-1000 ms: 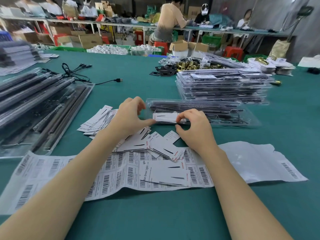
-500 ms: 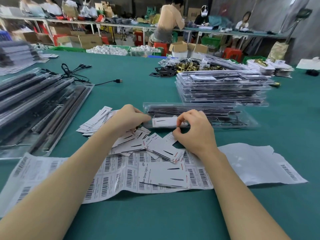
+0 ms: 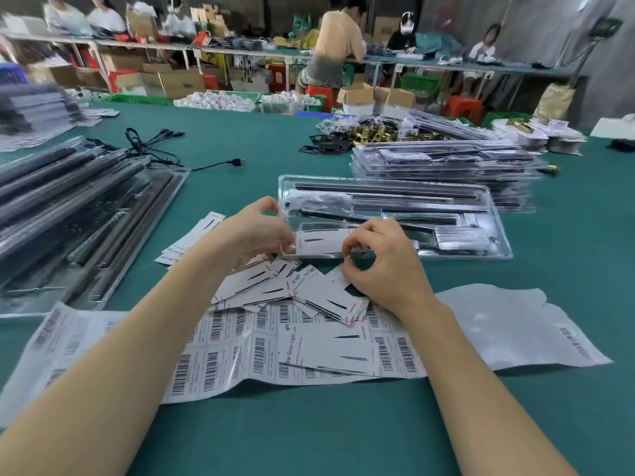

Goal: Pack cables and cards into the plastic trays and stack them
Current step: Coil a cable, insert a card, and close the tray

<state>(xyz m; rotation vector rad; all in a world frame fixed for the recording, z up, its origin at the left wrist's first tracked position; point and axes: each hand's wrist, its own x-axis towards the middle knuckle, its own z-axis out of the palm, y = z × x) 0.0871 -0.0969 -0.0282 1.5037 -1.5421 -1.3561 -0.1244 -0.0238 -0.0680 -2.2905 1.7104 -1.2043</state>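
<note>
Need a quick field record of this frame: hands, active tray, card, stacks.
left hand: holds left end of white card
right hand: pinches the card's right end
card: lying in near-left pocket of clear plastic tray
tray contents: black bars, bagged parts
loose cards: heap in front of the tray, on barcode label sheet
finished tray stack: behind the tray, to the right
table: green cover
</note>
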